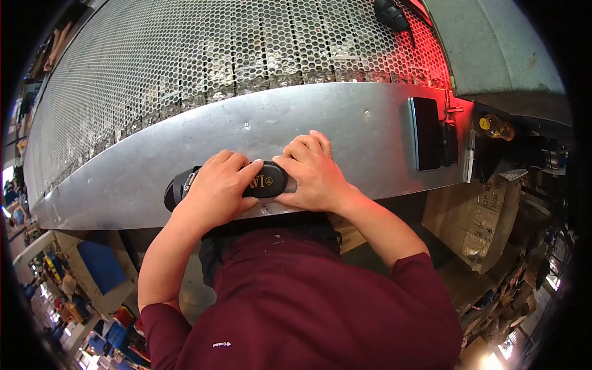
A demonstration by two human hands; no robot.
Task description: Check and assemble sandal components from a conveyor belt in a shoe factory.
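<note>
A black sandal (pixel 269 179) with gold print on its insole lies lengthwise on the metal ledge, near its front edge. A dark strap with a metal buckle (pixel 190 180) crosses its left part. My left hand (pixel 221 188) is closed over the middle of the sandal, hiding much of it. At the rounded right end, my right hand (pixel 312 172) grips the sandal with curled fingers on the far side and the thumb on the near side. The sandal's underside is hidden.
Beyond the metal ledge (pixel 308 117) runs a honeycomb mesh conveyor (pixel 246 43), with another black shoe (pixel 391 15) under red light. On the right lie a phone (pixel 425 132), a syringe (pixel 470 157) and a yellow-capped bottle (pixel 496 127). A cardboard box (pixel 453 213) stands below.
</note>
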